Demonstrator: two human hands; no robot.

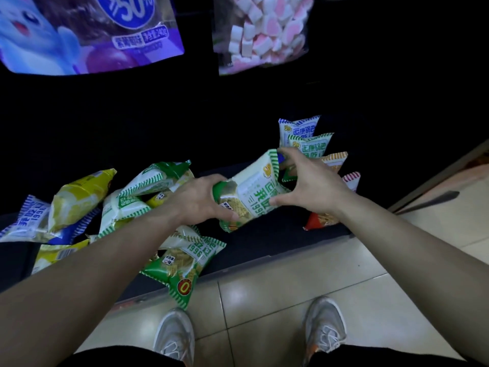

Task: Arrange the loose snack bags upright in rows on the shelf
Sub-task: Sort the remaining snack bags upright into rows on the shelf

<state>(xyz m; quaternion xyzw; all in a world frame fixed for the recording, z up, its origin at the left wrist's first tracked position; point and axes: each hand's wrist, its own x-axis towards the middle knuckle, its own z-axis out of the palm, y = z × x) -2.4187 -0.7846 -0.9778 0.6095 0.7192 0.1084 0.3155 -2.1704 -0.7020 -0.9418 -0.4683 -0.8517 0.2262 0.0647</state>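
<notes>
A green-and-white snack bag (251, 192) is held tilted above the dark low shelf (277, 234). My left hand (201, 200) grips its lower end, and my right hand (309, 178) curls round its upper right side. Behind my right hand a row of bags stands upright: a blue-striped one (296, 128), a green one (312, 144), an orange one (336, 160) and a red one (352, 180). To the left lies a loose heap of green (148, 181), yellow (79, 197) and blue (23, 221) bags. Another green bag (185, 263) hangs over the shelf's front edge.
A purple bag (87, 33) and a bag of pink-and-white marshmallows (262, 30) hang above. The tiled floor (264, 300) and my two grey shoes lie below the shelf edge. A doorway edge (436, 178) runs at the right.
</notes>
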